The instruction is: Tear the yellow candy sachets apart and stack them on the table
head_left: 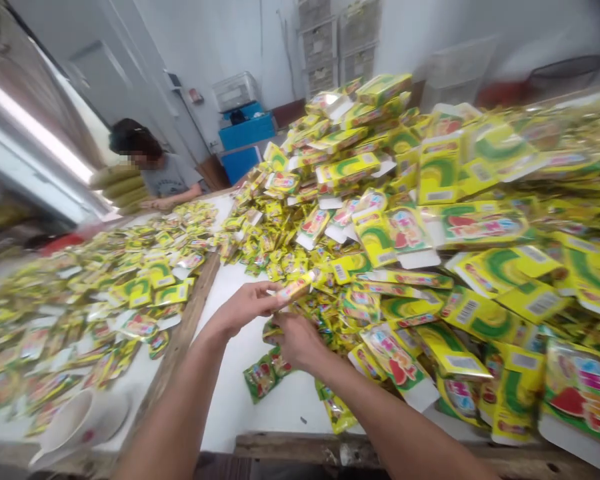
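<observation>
Left hand [245, 305]: I see it pinching a small packet [295, 288] by its near end, fingers narrow.
Packet: long axis runs rightward and slightly up, away from that hand toward the heap [430, 220].
Right hand [296, 341]: just below the packet, curled at the heap's edge; I cannot tell its grip.

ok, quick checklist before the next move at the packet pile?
1. Left hand pinches small packet by fingertips: ok.
2. Right hand grip, fingers curled under: cannot tell.
3. Carton heap crowds right forearm: not ok, could slide.
4. Stray sachet near front edge of table: not ok.
5. Co-worker well apart from both hands: ok.
</observation>
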The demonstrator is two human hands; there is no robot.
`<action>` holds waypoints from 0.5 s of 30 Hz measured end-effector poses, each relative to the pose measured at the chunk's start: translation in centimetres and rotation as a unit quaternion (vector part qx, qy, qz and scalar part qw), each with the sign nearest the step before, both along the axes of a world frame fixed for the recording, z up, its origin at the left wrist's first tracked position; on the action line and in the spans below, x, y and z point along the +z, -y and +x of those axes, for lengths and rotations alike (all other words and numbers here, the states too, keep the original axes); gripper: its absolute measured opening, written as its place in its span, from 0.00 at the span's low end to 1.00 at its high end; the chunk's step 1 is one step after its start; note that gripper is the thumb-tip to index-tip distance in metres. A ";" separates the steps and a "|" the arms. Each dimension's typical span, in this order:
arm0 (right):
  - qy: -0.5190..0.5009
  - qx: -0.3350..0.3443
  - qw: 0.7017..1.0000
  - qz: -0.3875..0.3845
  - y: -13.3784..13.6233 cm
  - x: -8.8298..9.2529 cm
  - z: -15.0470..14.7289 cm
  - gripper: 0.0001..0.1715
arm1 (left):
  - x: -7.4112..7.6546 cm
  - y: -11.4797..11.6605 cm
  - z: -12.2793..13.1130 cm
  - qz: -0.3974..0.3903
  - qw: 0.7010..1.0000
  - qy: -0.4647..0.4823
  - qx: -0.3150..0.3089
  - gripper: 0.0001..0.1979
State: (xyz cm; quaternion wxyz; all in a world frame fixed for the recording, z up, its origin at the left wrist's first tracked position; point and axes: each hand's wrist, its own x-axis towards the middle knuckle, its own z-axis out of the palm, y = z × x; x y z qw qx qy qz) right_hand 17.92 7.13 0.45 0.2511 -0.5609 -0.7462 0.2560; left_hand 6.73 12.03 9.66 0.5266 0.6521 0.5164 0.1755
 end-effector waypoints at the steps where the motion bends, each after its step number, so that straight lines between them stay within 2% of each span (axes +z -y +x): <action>1: -0.017 0.001 1.000 0.000 0.0 0.1 0.2 0.09 | 0.0 0.1 -1.6 -0.034 0.997 0.052 0.035 0.19; 4: -0.096 -0.024 0.995 0.001 -0.3 0.5 1.1 0.11 | -1.3 0.9 -5.5 -0.117 0.971 0.135 0.160 0.22; 7: -0.131 -0.086 0.987 -0.045 -0.7 1.1 1.7 0.11 | -3.8 2.1 -7.8 -0.168 0.954 0.123 0.214 0.21; 9: -0.124 -0.109 0.983 -0.074 -0.9 1.3 1.8 0.11 | -5.6 2.6 -8.4 -0.133 0.966 0.077 0.207 0.19; 11: -0.123 -0.110 0.983 -0.079 -1.1 1.3 1.8 0.11 | -7.1 2.9 -8.5 -0.062 0.978 0.018 0.199 0.18; 13: -0.135 -0.120 0.980 -0.080 -1.3 1.1 1.7 0.11 | -8.3 2.8 -8.1 -0.015 0.979 -0.025 0.200 0.20; 15: -0.162 -0.158 0.971 -0.080 -1.7 0.8 1.9 0.14 | -9.0 2.7 -7.5 0.001 0.979 -0.026 0.204 0.20</action>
